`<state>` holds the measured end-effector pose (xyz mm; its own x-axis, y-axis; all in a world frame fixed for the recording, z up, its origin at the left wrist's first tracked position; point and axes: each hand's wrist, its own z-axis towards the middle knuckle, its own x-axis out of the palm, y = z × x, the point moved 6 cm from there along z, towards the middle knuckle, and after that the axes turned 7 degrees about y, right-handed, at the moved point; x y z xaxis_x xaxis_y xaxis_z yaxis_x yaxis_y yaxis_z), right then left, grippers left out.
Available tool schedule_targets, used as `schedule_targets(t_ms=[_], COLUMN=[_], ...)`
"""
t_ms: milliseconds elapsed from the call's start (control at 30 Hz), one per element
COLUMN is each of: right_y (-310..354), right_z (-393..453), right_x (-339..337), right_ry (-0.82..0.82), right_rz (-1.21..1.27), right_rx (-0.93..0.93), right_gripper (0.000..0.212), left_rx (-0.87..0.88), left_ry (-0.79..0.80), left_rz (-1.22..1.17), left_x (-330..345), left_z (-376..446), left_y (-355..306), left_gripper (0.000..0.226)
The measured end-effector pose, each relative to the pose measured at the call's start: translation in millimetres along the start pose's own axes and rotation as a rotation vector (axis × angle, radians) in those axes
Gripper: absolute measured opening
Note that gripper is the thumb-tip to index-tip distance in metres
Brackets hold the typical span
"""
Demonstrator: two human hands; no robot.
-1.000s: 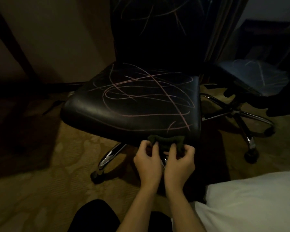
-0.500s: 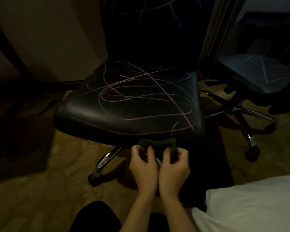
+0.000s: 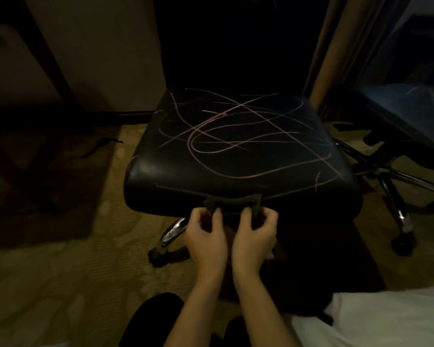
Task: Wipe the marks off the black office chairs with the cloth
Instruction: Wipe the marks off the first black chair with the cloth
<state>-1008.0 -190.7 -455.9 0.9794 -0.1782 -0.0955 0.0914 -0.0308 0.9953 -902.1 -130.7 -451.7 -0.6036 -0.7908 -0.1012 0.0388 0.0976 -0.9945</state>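
A black office chair (image 3: 238,159) stands in front of me, its seat covered with pink scribbled lines. Its dark backrest (image 3: 236,41) rises behind, with faint marks at the top. A small dark green cloth (image 3: 232,201) is stretched flat at the seat's front edge. My left hand (image 3: 206,236) pinches its left end and my right hand (image 3: 254,236) pinches its right end. Both hands sit just below the seat edge, close together. A second black chair (image 3: 406,113) with faint marks stands at the right.
The chairs' chrome legs and castors (image 3: 166,236) spread over patterned carpet (image 3: 60,284). A white bed corner (image 3: 376,319) fills the lower right. A dark table leg (image 3: 48,53) slants at the left, a curtain (image 3: 336,46) hangs behind, and my dark-clad knee (image 3: 150,321) is at the bottom.
The view has moved closer to and more squarely over the seat. My hands still hold the cloth stretched at the seat's front edge, and have drifted slightly left.
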Motion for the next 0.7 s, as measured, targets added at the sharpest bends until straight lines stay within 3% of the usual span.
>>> schedule_targets(t_ms=[167, 267, 433, 700], right_y=[2, 2, 3, 4], right_z=[-49, -56, -28, 21], right_x=[72, 83, 47, -21], right_ry=[0.246, 0.295, 0.156, -0.013], right_rz=[0.008, 0.007, 0.015, -0.084], right_rx=[0.026, 0.043, 0.005, 0.013], right_gripper=[0.017, 0.015, 0.013, 0.011], left_rx=[-0.021, -0.077, 0.002, 0.18], left_ry=[-0.179, -0.202, -0.273, -0.254], left_rz=[0.005, 0.019, 0.195, 0.43], left_x=[-78, -87, -52, 19], left_z=[33, 44, 29, -9], left_y=[13, 21, 8, -18], left_gripper=[0.012, 0.008, 0.012, 0.011])
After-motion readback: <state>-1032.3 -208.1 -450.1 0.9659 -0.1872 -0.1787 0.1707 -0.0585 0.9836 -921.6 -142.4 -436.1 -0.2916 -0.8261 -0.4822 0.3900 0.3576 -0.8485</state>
